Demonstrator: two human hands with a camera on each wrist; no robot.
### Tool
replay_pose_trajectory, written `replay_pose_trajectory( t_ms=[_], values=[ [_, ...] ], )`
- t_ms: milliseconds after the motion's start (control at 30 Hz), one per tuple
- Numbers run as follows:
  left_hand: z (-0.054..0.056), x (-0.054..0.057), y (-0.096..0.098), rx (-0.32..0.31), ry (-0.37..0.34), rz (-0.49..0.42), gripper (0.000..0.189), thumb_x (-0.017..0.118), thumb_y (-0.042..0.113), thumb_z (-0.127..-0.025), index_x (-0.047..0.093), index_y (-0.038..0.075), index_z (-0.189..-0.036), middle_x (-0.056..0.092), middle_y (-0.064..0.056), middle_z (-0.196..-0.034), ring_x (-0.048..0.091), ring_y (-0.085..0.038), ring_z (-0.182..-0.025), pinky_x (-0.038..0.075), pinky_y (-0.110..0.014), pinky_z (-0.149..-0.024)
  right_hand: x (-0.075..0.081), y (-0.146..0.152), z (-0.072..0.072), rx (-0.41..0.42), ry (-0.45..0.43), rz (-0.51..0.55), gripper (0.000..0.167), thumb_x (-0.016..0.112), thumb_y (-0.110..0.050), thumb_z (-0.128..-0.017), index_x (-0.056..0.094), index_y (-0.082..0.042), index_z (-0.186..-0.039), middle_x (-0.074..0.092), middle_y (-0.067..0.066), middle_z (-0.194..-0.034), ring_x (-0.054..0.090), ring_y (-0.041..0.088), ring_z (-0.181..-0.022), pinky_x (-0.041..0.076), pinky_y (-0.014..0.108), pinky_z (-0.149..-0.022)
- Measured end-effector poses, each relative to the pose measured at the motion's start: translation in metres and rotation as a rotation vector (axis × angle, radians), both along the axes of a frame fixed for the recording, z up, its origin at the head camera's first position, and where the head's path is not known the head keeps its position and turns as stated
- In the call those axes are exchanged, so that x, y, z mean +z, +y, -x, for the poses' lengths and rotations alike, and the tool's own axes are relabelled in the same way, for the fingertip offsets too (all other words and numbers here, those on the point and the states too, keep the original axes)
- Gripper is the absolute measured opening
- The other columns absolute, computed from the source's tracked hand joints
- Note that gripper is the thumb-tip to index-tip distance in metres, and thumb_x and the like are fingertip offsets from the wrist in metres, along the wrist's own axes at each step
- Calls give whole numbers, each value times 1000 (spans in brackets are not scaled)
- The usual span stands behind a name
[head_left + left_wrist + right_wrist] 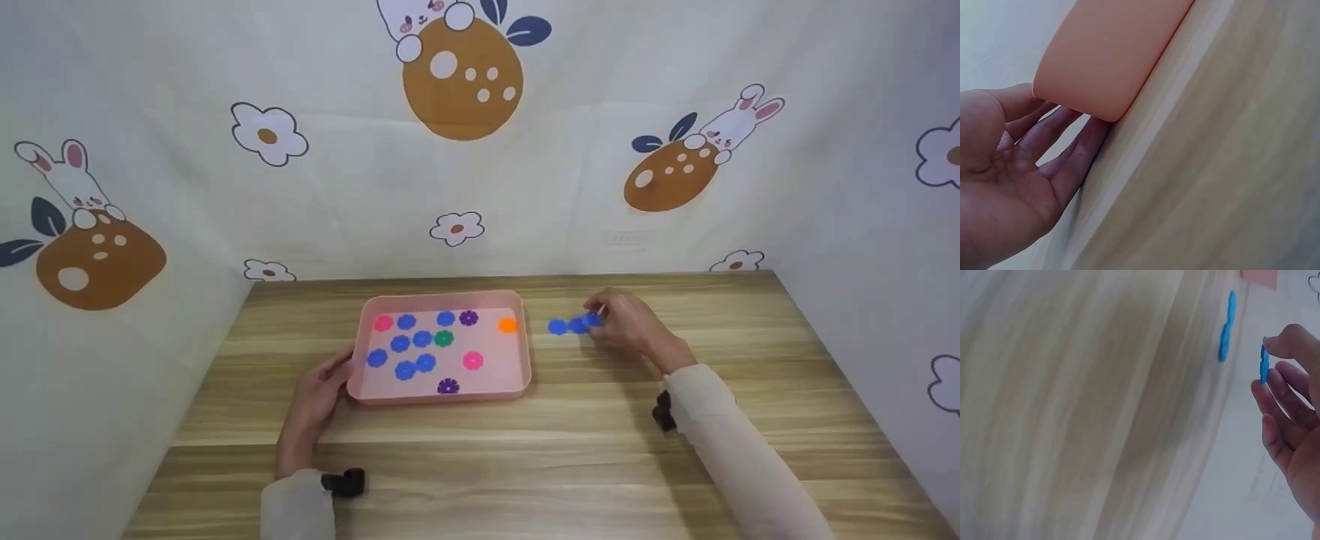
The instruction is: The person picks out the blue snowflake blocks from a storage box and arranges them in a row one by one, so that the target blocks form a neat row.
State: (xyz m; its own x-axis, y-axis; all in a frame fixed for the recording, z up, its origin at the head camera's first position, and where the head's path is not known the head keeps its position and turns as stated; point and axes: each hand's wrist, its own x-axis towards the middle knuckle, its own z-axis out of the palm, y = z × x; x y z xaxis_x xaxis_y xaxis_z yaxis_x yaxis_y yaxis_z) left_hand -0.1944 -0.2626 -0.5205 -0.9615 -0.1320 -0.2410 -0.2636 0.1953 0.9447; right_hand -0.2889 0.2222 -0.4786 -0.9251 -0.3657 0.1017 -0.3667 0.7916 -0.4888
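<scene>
Between thumb and fingertips, my right hand [630,322] pinches a blue flower-shaped disc [1264,363] by its edges, lifted off the table. Two more blue discs [1227,326] lie on the table beside it, edges meeting or overlapping; in the head view the held disc [592,319] overlaps one of them. My left hand [319,394] is at the left end of a shallow pink tray [439,400], its extended fingers against the outer wall. Blue discs [400,343] lie in the tray with a green disc [444,338], an orange disc [508,325], pink discs [472,361] and purple discs [448,386].
The tray stands on a wood-grain table [480,480]. A pale curtain [555,195] printed with rabbits and flowers hangs behind and along the sides. Small black devices are strapped at the left wrist [346,482] and right wrist [664,412].
</scene>
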Motion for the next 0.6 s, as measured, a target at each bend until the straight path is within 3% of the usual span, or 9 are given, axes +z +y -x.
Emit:
replay_pose_trajectory(
  t_ms=[300,600],
  values=[
    [-2,2,-2,5,-14,15,47,49,24,-106,44,12,-151,42,-12,-158,47,-26,-141,46,-40,-113,-17,17,6,-59,-119,13,36,74,-8,-82,69,3,-116,69,19,-115,66,32,-102,56,48,-91],
    [-2,2,-1,-9,-22,12,48,47,25,-107,40,17,-154,38,-9,-161,40,-27,-147,38,-45,-120,-22,16,10,-52,-201,42,28,67,-8,-92,69,1,-118,64,19,-115,61,31,-105,53,48,-94]
  ],
)
